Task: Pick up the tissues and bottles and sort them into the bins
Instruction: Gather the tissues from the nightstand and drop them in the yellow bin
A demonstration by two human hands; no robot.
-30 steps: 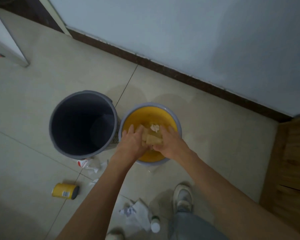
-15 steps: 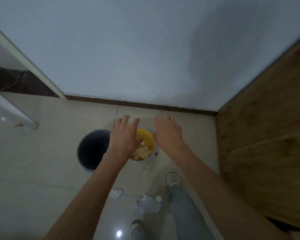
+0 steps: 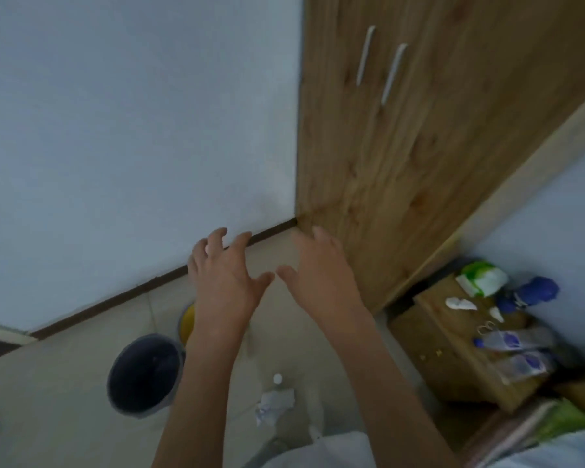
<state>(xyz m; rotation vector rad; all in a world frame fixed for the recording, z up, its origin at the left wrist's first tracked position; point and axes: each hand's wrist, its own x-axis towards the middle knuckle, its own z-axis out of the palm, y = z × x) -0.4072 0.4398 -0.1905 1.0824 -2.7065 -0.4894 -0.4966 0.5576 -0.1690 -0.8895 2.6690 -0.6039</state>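
My left hand (image 3: 225, 278) and my right hand (image 3: 321, 278) are raised side by side in front of the wall, fingers spread, both holding nothing. Far below them on the floor stands the dark grey bin (image 3: 146, 374). Only a sliver of the yellow bin (image 3: 187, 320) shows behind my left forearm. A crumpled white tissue (image 3: 273, 405) lies on the tiles between my arms, with a small white bottle cap (image 3: 277, 379) just above it.
A tall wooden wardrobe (image 3: 419, 146) stands at the right. Beside it a low wooden nightstand (image 3: 453, 346) carries two clear bottles with blue labels (image 3: 514, 342), a wipes pack (image 3: 483, 278) and a dark blue thing (image 3: 531, 292). The white wall fills the left.
The view has swung up and to the right, so the bins look smaller and lower. Both hands have come away from the yellow bin, spread and holding nothing, leaving the tissues inside it.
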